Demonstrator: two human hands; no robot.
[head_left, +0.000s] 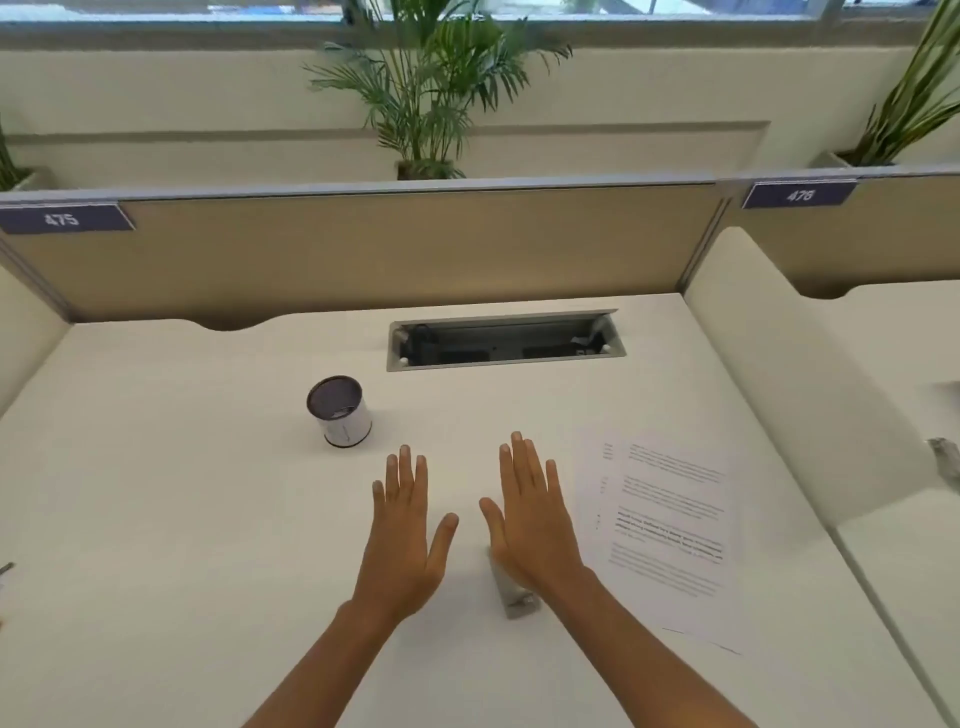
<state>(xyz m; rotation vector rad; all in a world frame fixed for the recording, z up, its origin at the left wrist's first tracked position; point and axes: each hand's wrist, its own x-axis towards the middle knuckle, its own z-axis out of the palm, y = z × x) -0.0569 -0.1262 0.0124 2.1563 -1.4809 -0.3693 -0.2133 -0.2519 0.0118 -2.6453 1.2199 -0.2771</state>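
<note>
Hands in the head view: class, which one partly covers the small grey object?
The right hand; the grey object pokes out from under its palm, while the left hand, nearer the white cup, is over bare desk.

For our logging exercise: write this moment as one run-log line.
left hand: open, flat over desk | right hand: open, above small grey object | papers: right of hands | tin: standing beyond left hand
</note>
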